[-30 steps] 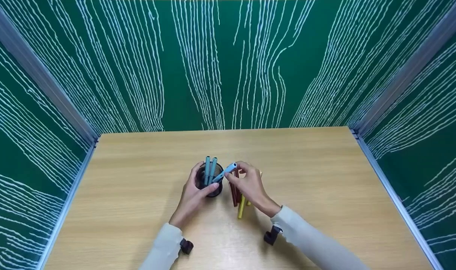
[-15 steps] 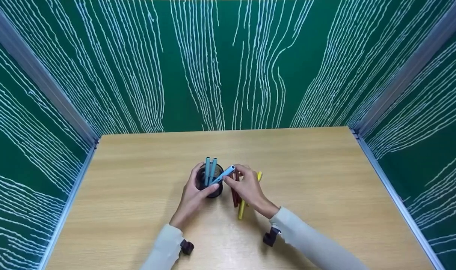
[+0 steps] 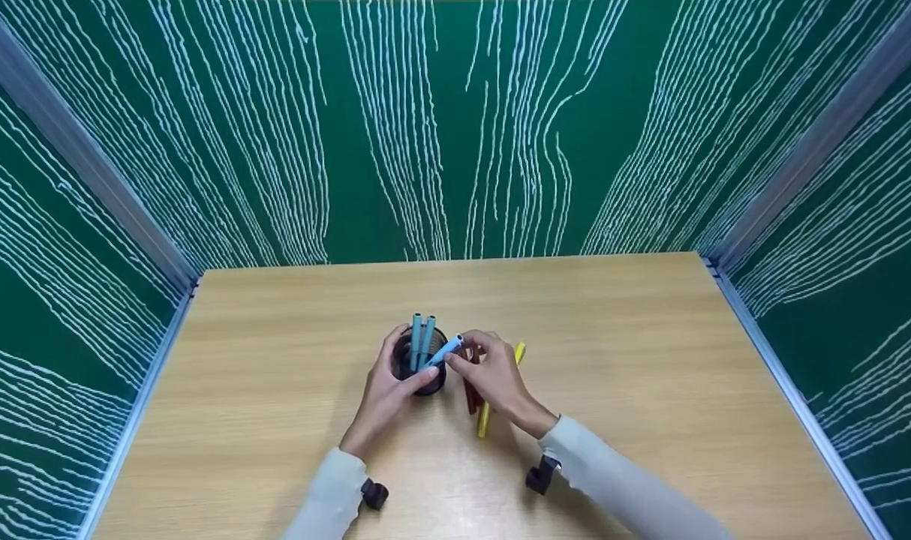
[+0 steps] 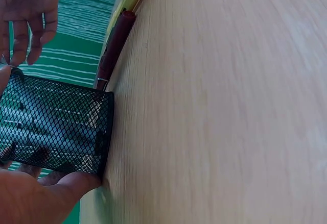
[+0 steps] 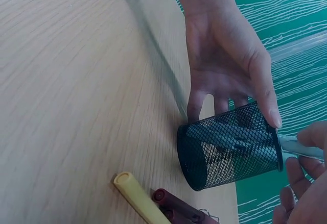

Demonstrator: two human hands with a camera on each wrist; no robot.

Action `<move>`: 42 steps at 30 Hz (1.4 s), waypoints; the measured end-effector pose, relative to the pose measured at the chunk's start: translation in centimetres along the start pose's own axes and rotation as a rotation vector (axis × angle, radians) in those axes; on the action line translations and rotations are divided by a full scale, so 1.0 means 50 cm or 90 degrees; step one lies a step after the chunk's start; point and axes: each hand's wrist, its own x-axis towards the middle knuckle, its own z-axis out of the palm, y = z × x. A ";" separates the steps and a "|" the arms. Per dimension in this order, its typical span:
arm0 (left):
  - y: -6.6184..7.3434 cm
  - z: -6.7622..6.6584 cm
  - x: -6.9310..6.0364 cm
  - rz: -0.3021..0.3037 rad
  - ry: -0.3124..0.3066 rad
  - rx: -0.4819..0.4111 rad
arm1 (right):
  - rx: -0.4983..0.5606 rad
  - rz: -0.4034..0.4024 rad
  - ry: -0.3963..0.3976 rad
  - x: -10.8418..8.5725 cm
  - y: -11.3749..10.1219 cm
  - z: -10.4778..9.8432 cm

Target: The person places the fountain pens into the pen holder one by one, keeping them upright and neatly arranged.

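Note:
A black wire-mesh pen cup (image 3: 430, 387) stands upright on the table, and my left hand (image 3: 382, 396) grips it round its side, thumb near the rim. Two teal pens (image 3: 416, 341) lean inside it, ends above the rim. With thumb and fingers, my right hand (image 3: 494, 375) pinches a light-blue pen (image 3: 448, 348) that slants over the cup's right side. In the right wrist view its lower part reaches into the mesh cup (image 5: 230, 147). Dark red pens (image 3: 470, 397) and yellow pens (image 3: 483, 422) lie just right of the cup, partly hidden under my right hand.
The wooden table (image 3: 275, 322) meets green walls (image 3: 380, 225) with wavy white lines at the back and sides. Metal posts (image 3: 801, 127) stand at the back corners. A small black device (image 3: 374, 495) sits on each wrist.
The light-blue pen has moved down and left, deeper into the cup, with my right hand following it slightly. A yellow pen's far end now shows beyond the right hand. My left hand stays put.

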 end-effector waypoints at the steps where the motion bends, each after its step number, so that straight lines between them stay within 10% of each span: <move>1: 0.000 0.000 0.000 -0.001 0.001 -0.001 | 0.003 -0.001 0.001 0.000 0.001 -0.002; 42: 0.002 0.001 -0.005 -0.015 -0.001 -0.006 | 0.047 0.093 0.058 -0.069 0.104 -0.082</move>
